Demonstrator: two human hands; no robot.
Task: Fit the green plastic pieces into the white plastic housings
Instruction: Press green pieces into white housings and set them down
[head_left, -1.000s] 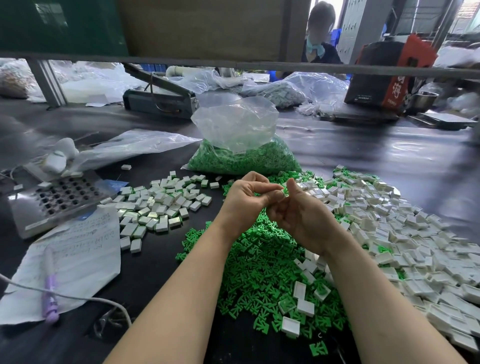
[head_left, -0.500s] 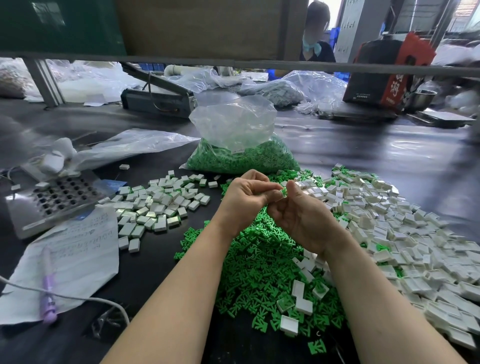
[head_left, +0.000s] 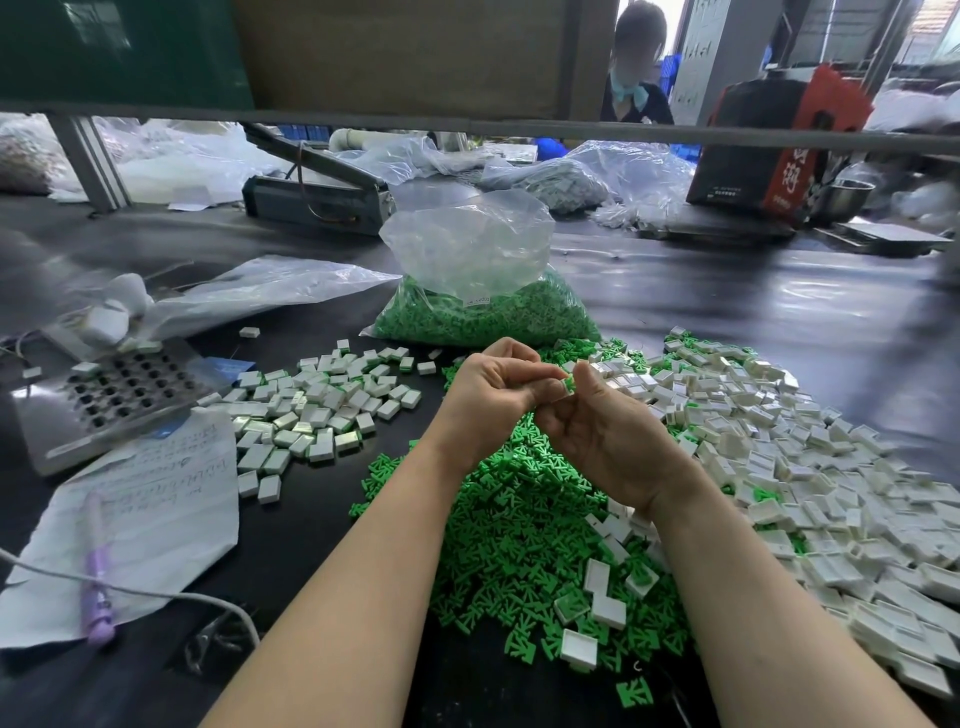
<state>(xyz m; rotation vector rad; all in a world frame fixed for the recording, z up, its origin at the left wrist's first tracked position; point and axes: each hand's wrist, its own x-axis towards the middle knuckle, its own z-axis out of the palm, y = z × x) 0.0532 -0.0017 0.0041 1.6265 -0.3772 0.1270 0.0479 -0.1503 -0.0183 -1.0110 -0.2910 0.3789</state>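
My left hand (head_left: 491, 395) and my right hand (head_left: 610, 441) meet above the table, fingertips together. Between them they pinch a small green piece (head_left: 570, 383) sitting in a white housing, which the fingers mostly hide. Under my wrists lies a heap of loose green pieces (head_left: 519, 525). A wide pile of empty white housings (head_left: 831, 467) spreads to the right. A smaller pile of fitted housings (head_left: 322, 410) lies to the left.
A clear bag of green pieces (head_left: 483, 312) stands behind my hands. At left are a metal tray with holes (head_left: 114, 400), a written paper (head_left: 150, 509), a purple pen (head_left: 96, 587) and a white cable (head_left: 156, 592). A person (head_left: 636, 78) sits across the bench.
My hands stayed together at the same spot. The fingers shifted slightly, and the green piece now shows between the fingertips.
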